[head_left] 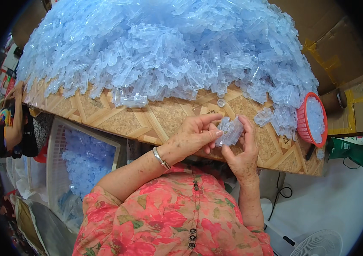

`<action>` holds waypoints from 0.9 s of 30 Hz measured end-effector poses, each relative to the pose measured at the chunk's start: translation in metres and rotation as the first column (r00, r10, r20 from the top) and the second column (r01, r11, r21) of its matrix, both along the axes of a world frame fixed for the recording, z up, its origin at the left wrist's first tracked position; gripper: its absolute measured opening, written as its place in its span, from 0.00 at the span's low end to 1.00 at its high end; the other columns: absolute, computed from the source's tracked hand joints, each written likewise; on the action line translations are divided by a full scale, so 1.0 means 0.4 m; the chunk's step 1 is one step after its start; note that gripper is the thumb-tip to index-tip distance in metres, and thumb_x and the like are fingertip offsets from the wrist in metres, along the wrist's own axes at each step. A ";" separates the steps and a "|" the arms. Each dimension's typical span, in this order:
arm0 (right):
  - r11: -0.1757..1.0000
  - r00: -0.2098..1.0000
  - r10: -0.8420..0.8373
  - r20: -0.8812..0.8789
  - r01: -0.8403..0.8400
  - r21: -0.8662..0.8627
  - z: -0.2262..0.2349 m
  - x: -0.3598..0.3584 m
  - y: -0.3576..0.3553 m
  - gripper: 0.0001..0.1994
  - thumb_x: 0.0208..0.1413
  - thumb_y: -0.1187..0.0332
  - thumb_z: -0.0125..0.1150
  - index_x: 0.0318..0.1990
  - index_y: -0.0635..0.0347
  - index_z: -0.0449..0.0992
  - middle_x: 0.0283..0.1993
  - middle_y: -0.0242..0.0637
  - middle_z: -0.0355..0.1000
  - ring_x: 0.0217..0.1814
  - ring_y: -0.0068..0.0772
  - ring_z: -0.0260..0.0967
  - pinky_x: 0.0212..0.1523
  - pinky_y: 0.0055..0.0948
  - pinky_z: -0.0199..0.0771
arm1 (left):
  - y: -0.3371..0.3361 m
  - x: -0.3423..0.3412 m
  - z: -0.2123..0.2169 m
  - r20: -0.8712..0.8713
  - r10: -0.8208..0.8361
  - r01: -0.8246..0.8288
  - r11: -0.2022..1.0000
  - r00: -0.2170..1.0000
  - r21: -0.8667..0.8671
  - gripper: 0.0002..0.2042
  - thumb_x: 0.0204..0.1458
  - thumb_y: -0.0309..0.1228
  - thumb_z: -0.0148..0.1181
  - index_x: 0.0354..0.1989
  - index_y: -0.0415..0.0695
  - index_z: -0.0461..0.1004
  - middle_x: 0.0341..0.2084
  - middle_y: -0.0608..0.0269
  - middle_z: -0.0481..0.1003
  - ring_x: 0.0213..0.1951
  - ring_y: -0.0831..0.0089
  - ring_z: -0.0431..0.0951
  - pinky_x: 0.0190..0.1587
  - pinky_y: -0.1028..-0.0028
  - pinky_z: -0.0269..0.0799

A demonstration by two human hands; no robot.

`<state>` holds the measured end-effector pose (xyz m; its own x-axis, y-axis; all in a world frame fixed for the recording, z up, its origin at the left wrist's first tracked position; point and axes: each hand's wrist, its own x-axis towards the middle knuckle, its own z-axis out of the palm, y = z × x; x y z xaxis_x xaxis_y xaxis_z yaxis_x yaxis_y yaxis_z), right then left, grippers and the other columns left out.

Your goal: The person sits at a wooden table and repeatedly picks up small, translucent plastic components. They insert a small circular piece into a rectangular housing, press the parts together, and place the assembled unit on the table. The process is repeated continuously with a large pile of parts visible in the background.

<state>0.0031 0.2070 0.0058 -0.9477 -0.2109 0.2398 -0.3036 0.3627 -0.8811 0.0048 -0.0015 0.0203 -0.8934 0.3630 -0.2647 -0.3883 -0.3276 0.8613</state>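
Between my two hands, over the table's near edge, are small clear plastic pieces (231,131), perhaps more than one, with box-like bodies. My left hand (196,134) pinches them from the left with thumb and fingers. On the other side my right hand (243,155) has its thumb below and its fingers around their right edge. A huge heap of similar clear, bluish plastic pieces (160,55) covers most of the table ahead. A small loose ring-shaped piece (221,103) lies just beyond my hands, and a few pieces (278,119) spread to the right.
The table (126,121) has a wood-patterned top. A red basket (303,121) of clear pieces stands at its right end, near cardboard boxes (330,47). Below left is a pale crate (53,170) of bluish pieces. Another person's arm (17,115) reaches the far-left edge. A fan (318,244) stands lower right.
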 end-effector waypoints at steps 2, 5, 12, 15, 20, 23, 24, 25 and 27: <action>0.999 0.995 0.036 -0.093 -0.035 0.018 0.007 0.000 0.000 0.40 0.47 0.82 0.69 0.71 0.60 0.63 0.71 0.47 0.62 0.70 0.43 0.68 0.63 0.37 0.80 | 0.003 -0.003 -0.011 -0.068 -0.033 0.036 0.999 0.997 0.040 0.27 0.65 0.31 0.63 0.72 0.40 0.66 0.35 0.73 0.74 0.30 0.87 0.73 0.32 0.85 0.73; 0.995 0.998 0.058 -0.006 -0.058 -0.086 0.003 0.003 0.010 0.42 0.48 0.84 0.67 0.73 0.59 0.61 0.72 0.46 0.60 0.72 0.43 0.65 0.65 0.37 0.78 | 0.012 -0.004 0.004 -0.069 -0.089 0.086 0.995 0.994 -0.049 0.24 0.64 0.31 0.64 0.68 0.42 0.72 0.34 0.76 0.72 0.29 0.88 0.72 0.31 0.85 0.71; 0.994 0.995 0.016 -0.103 -0.027 -0.104 0.020 0.019 0.013 0.42 0.46 0.83 0.69 0.72 0.59 0.63 0.71 0.46 0.61 0.72 0.43 0.66 0.65 0.38 0.77 | 0.044 0.012 -0.014 -0.271 -0.016 0.010 1.000 0.962 -0.025 0.24 0.66 0.31 0.62 0.70 0.45 0.70 0.47 0.68 0.79 0.38 0.81 0.81 0.43 0.80 0.80; 1.000 0.982 0.004 -0.191 -0.003 0.008 0.056 0.016 0.022 0.42 0.43 0.81 0.73 0.71 0.58 0.66 0.69 0.47 0.65 0.71 0.46 0.67 0.65 0.40 0.76 | 0.036 0.021 0.046 -0.108 -0.082 0.093 0.990 0.991 0.106 0.25 0.68 0.32 0.60 0.72 0.45 0.67 0.53 0.61 0.79 0.46 0.76 0.83 0.50 0.75 0.82; 0.994 0.961 0.068 -0.269 -0.041 0.104 0.091 0.010 0.025 0.42 0.40 0.76 0.78 0.69 0.57 0.69 0.68 0.44 0.69 0.69 0.50 0.67 0.67 0.44 0.72 | 0.027 0.025 0.068 -0.027 -0.098 0.101 0.981 0.995 0.164 0.25 0.70 0.34 0.57 0.74 0.44 0.64 0.54 0.60 0.78 0.49 0.73 0.83 0.53 0.72 0.83; 0.971 0.926 0.083 -0.368 0.008 0.240 0.099 0.005 0.025 0.43 0.39 0.74 0.80 0.69 0.57 0.69 0.69 0.42 0.70 0.69 0.49 0.67 0.67 0.44 0.71 | 0.031 0.028 0.055 0.017 -0.084 0.079 0.983 0.996 0.167 0.27 0.70 0.34 0.56 0.75 0.44 0.61 0.58 0.60 0.76 0.53 0.72 0.81 0.55 0.70 0.82; 0.976 0.935 0.073 -0.347 0.005 0.219 0.097 0.006 0.023 0.43 0.39 0.74 0.80 0.69 0.57 0.69 0.69 0.42 0.70 0.69 0.49 0.67 0.67 0.44 0.71 | 0.031 0.030 0.048 0.016 -0.074 0.069 0.978 0.997 0.199 0.27 0.70 0.34 0.55 0.76 0.44 0.60 0.59 0.60 0.75 0.55 0.72 0.80 0.56 0.70 0.81; 0.980 0.943 0.064 -0.326 0.001 0.197 0.092 0.009 0.021 0.44 0.39 0.74 0.80 0.69 0.56 0.69 0.69 0.42 0.70 0.68 0.48 0.66 0.66 0.44 0.70 | 0.031 0.031 0.038 0.015 -0.064 0.059 0.971 0.998 0.231 0.28 0.70 0.34 0.55 0.76 0.43 0.59 0.60 0.60 0.74 0.56 0.72 0.79 0.58 0.70 0.79; 0.986 0.947 0.059 -0.315 -0.006 0.166 0.081 0.009 0.014 0.44 0.39 0.73 0.81 0.70 0.56 0.68 0.69 0.42 0.70 0.69 0.48 0.66 0.67 0.44 0.70 | 0.032 0.033 0.031 0.005 -0.056 0.052 0.963 0.998 0.263 0.28 0.70 0.35 0.56 0.76 0.44 0.58 0.59 0.61 0.74 0.56 0.74 0.78 0.57 0.70 0.80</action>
<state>0.0067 0.2125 0.0384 -0.8197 -0.3011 0.4872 -0.5719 0.4763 -0.6679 0.0181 0.0112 0.0327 -0.8679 0.4688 -0.1641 -0.4213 -0.5200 0.7430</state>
